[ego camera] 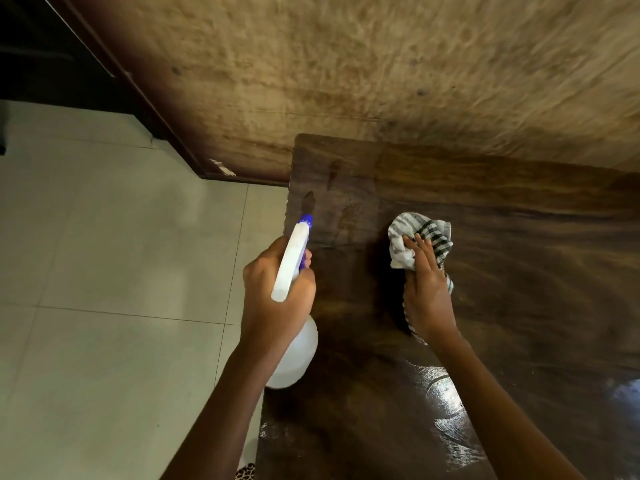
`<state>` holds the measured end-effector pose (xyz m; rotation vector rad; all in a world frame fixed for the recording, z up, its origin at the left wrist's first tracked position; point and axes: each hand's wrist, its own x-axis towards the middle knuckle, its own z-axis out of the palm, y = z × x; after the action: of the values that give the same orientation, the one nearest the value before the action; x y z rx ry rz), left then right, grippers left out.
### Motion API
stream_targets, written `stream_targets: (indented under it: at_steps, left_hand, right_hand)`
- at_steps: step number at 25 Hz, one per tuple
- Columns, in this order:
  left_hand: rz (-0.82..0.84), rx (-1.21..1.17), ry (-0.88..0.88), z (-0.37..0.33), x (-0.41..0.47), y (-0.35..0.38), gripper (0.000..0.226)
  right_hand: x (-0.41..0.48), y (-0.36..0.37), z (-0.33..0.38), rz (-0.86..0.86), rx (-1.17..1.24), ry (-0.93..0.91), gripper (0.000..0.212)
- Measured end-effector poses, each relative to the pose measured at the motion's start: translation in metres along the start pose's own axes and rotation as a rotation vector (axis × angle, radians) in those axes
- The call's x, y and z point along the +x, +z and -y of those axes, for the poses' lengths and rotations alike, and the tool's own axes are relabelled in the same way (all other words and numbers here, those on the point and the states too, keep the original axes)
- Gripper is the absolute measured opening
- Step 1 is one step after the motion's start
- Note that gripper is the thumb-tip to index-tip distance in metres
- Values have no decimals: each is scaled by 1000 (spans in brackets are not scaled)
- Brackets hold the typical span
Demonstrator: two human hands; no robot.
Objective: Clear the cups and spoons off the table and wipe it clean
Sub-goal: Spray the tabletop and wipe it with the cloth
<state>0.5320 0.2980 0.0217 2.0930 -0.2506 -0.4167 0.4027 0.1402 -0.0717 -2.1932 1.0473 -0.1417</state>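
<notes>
1. Head view: your left hand (277, 289) sits at about 7 o'clock from the middle of the frame. Its fingers are wrapped tight round the neck of a white plastic spray bottle with a purple nozzle (292, 268), and one finger is curled at the purple trigger.
2. The bottle's nozzle points toward 12 o'clock, over the left edge of the dark brown wooden table (519, 271). Its round translucent body hangs below your fist at 6 o'clock, level with that table edge.
3. Your right hand (427, 292) is at about 4 o'clock. It lies flat, with fingers stretched out toward 12 o'clock, pressing down on a crumpled white cloth with dark green stripes (403, 252).
4. The cloth lies on the tabletop at 3 o'clock, bunched up past your fingertips. A strip of it also shows along the side of your palm and by your wrist. It is well apart from the bottle.
5. The table fills the frame from 2 o'clock round to 6 o'clock, and its far left corner is close to 12 o'clock of the nozzle.
6. A glossy wet patch (446, 410) with curved wipe marks shines on the tabletop at 5 o'clock, beside your right forearm.
7. Pale square floor tiles (104, 271) spread out at 9 o'clock. A rough tan wall (346, 64) stands at 12 o'clock behind the table, with a dark skirting strip (166, 133) along its foot at 10 o'clock.
</notes>
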Motion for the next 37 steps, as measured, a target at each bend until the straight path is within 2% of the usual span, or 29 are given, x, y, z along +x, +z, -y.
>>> stream_targets:
  at_steps: [3,6,8,11,12,13,15,19,21,23,25,28,29,31,34,37]
  left_hand:
    - [-123,11,242,14,-6,1,30]
    - [-184,39,311,27,-2,9,34]
    - [-198,64,345,30,-1,17,38]
    - [-185,100,395,37,-3,25,35]
    - [-190,107,403,37,-2,27,34]
    - [-203,116,417,35,1,27,31]
    - [-203,119,491,36,5,29,24]
    - [-198,-1,461,36,1,27,27]
    - [-193,33,463,39,-1,27,28]
    - [-204,95,458,41,-2,28,27]
    - [-209,92,422,44,-3,28,31]
    - [-233,100,391,50,-6,28,40]
    - [-236,100,400,51,-6,28,39]
    - [-240,104,409,48,-5,30,30]
    - [-228,87,393,51,-4,30,27]
    - [-248,73,413,54,-3,30,41]
  right_hand:
    - [38,12,1,19,-52,97,49]
    - [79,40,21,128,-340,84,55]
    - [80,59,35,228,-513,-118,58]
    - [46,66,21,392,-651,-579,58]
    - [38,60,5,401,-686,-664,57]
    - [38,48,-10,383,-711,-669,58]
    - [62,26,-34,288,-727,-536,57]
    - [155,9,-10,181,-560,-21,52]
    - [193,30,31,168,-514,15,52]
    - [200,63,70,279,-564,-149,52]
    - [176,96,98,377,-660,-417,55]
    - [121,106,96,477,-747,-759,55]
    - [109,99,82,486,-757,-811,56]
    - [109,79,53,466,-756,-757,55]
    - [151,64,44,344,-727,-511,55]
    - [202,76,80,296,-614,-308,52]
